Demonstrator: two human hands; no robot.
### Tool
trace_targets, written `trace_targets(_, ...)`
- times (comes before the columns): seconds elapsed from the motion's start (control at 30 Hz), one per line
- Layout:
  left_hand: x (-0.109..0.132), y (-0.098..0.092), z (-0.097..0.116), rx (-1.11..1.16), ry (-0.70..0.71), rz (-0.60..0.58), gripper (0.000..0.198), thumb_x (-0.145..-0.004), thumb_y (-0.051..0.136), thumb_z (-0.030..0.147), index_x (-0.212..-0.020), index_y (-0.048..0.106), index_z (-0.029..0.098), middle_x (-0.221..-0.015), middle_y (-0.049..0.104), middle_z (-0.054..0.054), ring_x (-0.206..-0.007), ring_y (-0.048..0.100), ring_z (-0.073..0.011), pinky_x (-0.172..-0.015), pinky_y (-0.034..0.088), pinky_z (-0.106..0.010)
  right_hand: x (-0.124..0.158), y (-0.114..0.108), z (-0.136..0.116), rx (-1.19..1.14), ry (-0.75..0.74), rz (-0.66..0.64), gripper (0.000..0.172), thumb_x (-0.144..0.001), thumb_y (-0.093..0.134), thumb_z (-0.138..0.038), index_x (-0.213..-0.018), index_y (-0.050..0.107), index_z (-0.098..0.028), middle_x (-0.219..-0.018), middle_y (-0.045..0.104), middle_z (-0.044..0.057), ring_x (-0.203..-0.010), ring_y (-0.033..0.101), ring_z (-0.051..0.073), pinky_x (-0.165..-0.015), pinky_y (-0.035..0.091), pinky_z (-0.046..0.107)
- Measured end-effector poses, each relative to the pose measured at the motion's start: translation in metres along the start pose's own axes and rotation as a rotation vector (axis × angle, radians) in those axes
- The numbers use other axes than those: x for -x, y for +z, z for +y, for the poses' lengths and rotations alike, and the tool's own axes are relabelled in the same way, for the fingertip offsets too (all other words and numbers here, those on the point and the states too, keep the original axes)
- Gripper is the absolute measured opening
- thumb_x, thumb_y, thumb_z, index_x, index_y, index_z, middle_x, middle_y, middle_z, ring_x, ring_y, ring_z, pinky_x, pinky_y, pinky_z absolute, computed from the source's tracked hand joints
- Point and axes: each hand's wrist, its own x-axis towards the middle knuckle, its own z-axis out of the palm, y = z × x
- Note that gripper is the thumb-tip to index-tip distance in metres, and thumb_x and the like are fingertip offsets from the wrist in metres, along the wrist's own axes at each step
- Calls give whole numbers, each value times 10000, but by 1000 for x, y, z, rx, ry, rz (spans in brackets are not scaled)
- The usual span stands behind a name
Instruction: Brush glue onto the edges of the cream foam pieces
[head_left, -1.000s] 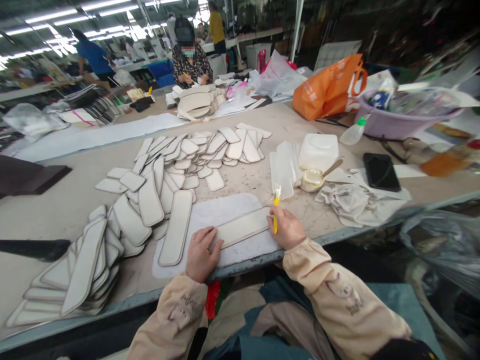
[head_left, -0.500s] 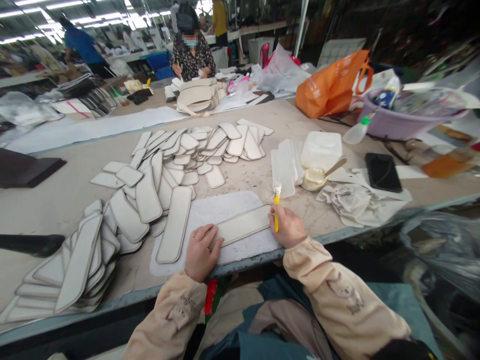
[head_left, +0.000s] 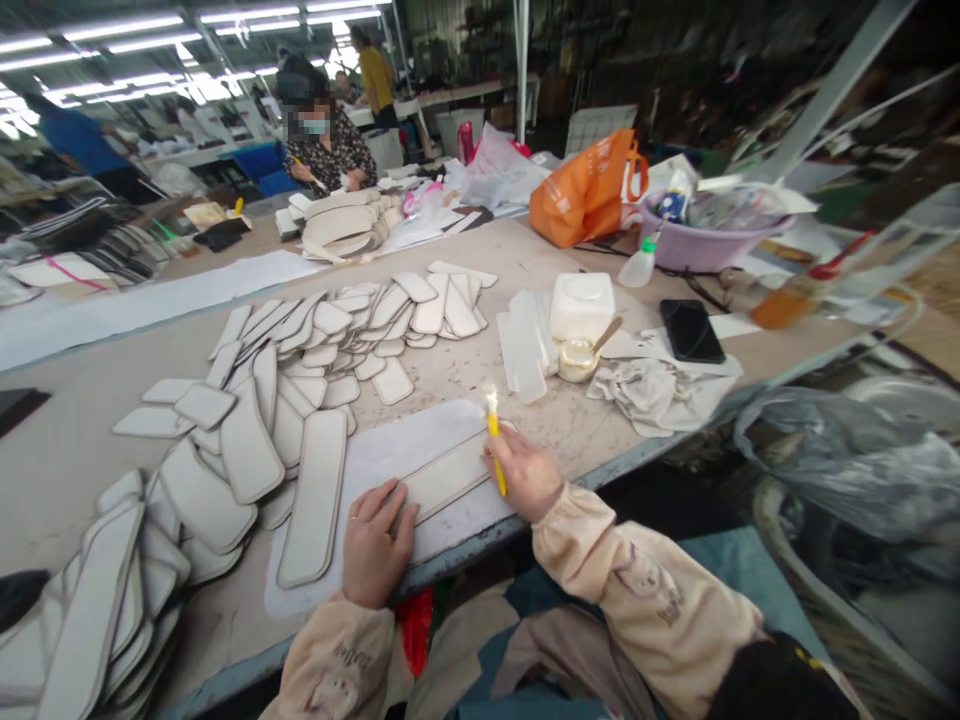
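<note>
A long cream panel with a dark edge (head_left: 442, 482) lies on a white sheet (head_left: 409, 432) near the table's front edge. My left hand (head_left: 377, 545) rests at the panel's left end, fingers extended and thumb apart, fingertips pressing on it. In my right hand (head_left: 529, 475) is a small yellow-handled brush (head_left: 493, 425), pinched upright with its whitish tip up, above the panel's right end. A similar panel (head_left: 313, 500) lies just left of my left hand. Beyond the brush stands a small pot of pale paste (head_left: 577, 360) with a stick in it.
Heaps of cream pieces (head_left: 240, 425) cover the table's left and middle. Right of the pot lie crumpled cloth (head_left: 652, 390) and a black phone (head_left: 691, 330). Farther back are a white container (head_left: 583, 305), an orange bag (head_left: 585, 190) and a purple basin (head_left: 705, 245). Another person sits opposite.
The camera view has turned right, so the table things sit farther left. My right hand and brush have shifted slightly left along the panel; my left hand stays at its left end.
</note>
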Motion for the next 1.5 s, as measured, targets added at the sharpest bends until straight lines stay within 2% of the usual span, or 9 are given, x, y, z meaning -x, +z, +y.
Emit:
trace_targets(0.2, -1, 0, -1, -14, 38, 2, 236, -859, 611, 270, -1038, 693, 139, -1091, 675, -135, -993, 617, -262, -901, 496, -443, 2, 13, -26, -154, -164, -178, 86, -928, 528, -272, -922, 546, -188, -1030, 656, 120, -1145, 565, 235, -1012, 433, 432)
trace_targets(0.53, -3, -7, 7, -38, -71, -73, 263, -877, 562, 268, -1047, 702, 123, -1128, 666, -155, -1057, 597, -274, -955, 477, -446, 13, 0, 24, -20, -11, -103, 94, -921, 529, -269, -970, 536, -188, -997, 651, 105, -942, 622, 230, -851, 510, 357)
trace_targets(0.7, -8, -17, 61, -168, -187, -165, 406, -899, 467, 272, -1248, 601, 114, -1470, 427, -172, -1418, 266, -359, -1120, 277, -575, 19, 7, 25, 36, -43, -34, 125, -930, 508, -306, -974, 534, -192, -1012, 666, 107, -867, 646, 220, -775, 510, 329)
trace_targets(0.8, -20, -1, 106, -87, -65, -327, 583, -924, 411, 407, -1413, 418, 89, -1508, 386, -144, -1444, 238, -290, -1166, 252, -480, 20, 10, 27, 65, -58, -11, 140, -930, 503, -319, -964, 542, -189, -963, 676, 109, -789, 654, 210, -687, 497, 302)
trace_targets(0.9, -29, 16, 127, -81, -98, -391, 730, -918, 352, 554, -1426, 370, 30, -1517, 343, -205, -1434, 259, -314, -1157, 262, -480, 21, 8, 28, 74, -72, -5, 160, -935, 490, -309, -989, 557, -174, -913, 677, 100, -749, 654, 201, -636, 482, 290)
trace_targets(1.0, -23, 13, 111, -102, -102, -434, 792, -903, 341, 613, -1428, 355, 20, -1521, 325, -217, -1428, 273, -324, -1151, 263, -492, 20, 7, 28, 64, -61, -12, 182, -930, 493, -323, -1011, 558, -174, -952, 680, 90, -767, 656, 197, -633, 479, 286)
trace_targets(1.2, 12, -34, 42, -206, -91, -551, 755, -913, 391, 566, -1455, 315, 45, -1542, 285, -194, -1441, 240, -316, -1151, 258, -505, 19, 7, 26, 56, -34, -18, 165, -928, 502, -331, -982, 554, -183, -987, 680, 86, -795, 656, 193, -665, 486, 287)
trace_targets(1.37, 21, -49, 29, -201, -79, -577, 745, -904, 451, 527, -1459, 305, 50, -1543, 266, -206, -1445, 226, -320, -1141, 263, -533, 18, 7, 25, 36, -24, -33, 124, -930, 495, -311, -959, 548, -203, -1040, 679, 90, -846, 659, 212, -701, 502, 313)
trace_targets(1.5, 5, -51, 22, -96, -119, -563, 546, -933, 428, 452, -1383, 453, 145, -1473, 434, -155, -1379, 384, -286, -1090, 358, -506, 16, 5, 23, -4, -7, -75, 123, -920, 490, -285, -991, 551, -205, -1032, 667, 102, -895, 654, 230, -755, 519, 342)
